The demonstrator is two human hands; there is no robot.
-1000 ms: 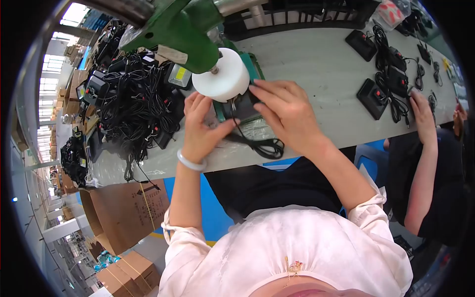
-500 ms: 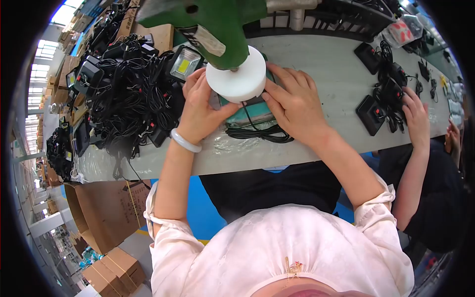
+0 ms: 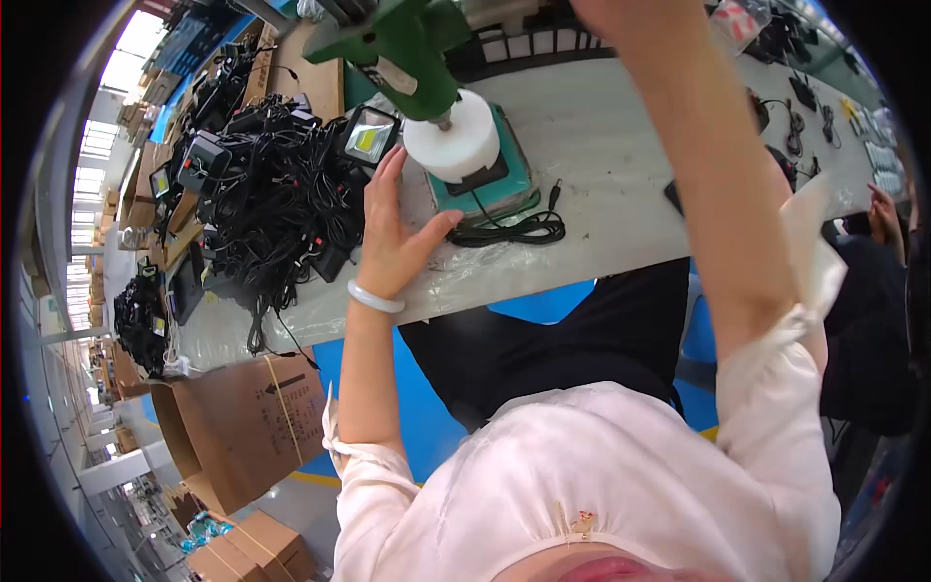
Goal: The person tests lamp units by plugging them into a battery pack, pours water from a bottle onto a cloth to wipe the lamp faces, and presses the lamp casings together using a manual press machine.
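A green press [image 3: 412,73] carries a round white block [image 3: 453,138] above a teal base [image 3: 514,175]. Under the block lies a black device [image 3: 480,178], mostly hidden, with its coiled black cable [image 3: 519,229] on the table in front. My left hand [image 3: 393,233] rests beside the base on its left, thumb and fingers spread, holding nothing. Of my right hand [image 3: 606,15] only a small part shows at the top edge, right of the press; its fingers are out of frame.
Left of the press is a heap of black lamps and tangled cables [image 3: 276,194]. One lamp [image 3: 369,136] sits just behind my left hand. More devices and cables [image 3: 795,126] lie at the right, near another person's hand [image 3: 884,213]. Cardboard boxes [image 3: 242,417] stand below left.
My right hand has left the block and risen to the top edge. My left hand has opened away from the device. The cable end now points up at the right of the coil.
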